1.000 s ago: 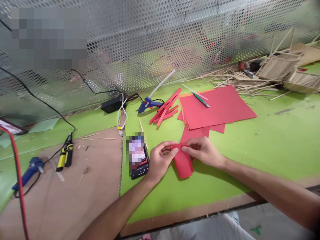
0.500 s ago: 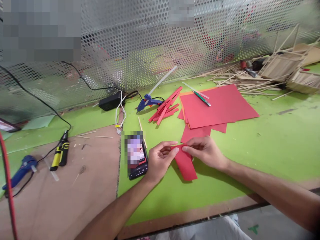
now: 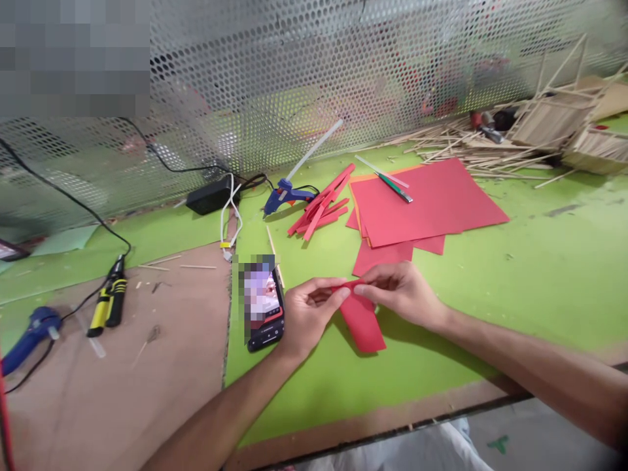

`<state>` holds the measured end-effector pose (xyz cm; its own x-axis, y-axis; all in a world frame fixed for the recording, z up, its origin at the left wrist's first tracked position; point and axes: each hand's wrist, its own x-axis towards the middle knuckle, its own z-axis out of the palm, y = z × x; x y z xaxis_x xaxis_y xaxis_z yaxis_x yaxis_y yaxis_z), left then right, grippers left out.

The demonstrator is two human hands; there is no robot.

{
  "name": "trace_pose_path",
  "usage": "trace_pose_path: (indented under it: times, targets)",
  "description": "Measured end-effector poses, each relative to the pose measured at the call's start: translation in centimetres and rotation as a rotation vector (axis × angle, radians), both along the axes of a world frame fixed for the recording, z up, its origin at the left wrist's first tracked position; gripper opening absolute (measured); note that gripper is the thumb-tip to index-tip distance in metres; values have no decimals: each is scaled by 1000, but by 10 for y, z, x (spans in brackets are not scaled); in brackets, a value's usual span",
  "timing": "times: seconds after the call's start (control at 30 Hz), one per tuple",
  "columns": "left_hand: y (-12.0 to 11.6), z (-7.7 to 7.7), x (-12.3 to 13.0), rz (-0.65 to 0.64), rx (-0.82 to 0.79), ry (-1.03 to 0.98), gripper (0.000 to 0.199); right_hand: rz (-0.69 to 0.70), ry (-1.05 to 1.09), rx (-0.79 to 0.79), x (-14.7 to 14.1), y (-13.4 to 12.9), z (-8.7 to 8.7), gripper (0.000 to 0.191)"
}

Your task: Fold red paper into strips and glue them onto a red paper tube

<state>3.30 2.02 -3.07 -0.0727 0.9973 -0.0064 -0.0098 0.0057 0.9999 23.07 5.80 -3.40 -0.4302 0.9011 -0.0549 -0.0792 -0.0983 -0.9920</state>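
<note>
The left hand (image 3: 314, 307) is closed on the top edge of a small red paper piece (image 3: 364, 322), thumb and fingers pinching it. The right hand (image 3: 400, 293) pinches the same edge, just beside the left fingertips. From this double grip the red paper piece hangs down toward the near side of the green table (image 3: 490, 327), between the two hands. To the left of the grip lies a phone (image 3: 265, 304), near the left hand. Beyond the grip, at the far side, there are the red strips (image 3: 321, 204) in a loose pile, and beside them a blue glue gun (image 3: 284, 196). Beyond the right hand lie the red sheets (image 3: 426, 206), and a green cutter (image 3: 394, 187) rests on top of them.
</note>
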Motion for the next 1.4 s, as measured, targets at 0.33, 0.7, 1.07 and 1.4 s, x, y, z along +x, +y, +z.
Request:
trace_pose_path:
  times: [0.33,0.7,1.07,1.4]
  targets:
    - [-2,3,-1,3,30,-6,19,-5,-9,25,-1,0,5,29]
    - [0,-2,-2,9,31,7,23,5,-24,26,-1,1,7,34]
    - [-1,-2,-3,-2,20,0,22,16,-23,8,-1,2,9,34]
    - [-1,-1,-2,-9,45,17,22,6,-24,5,-1,2,9,35]
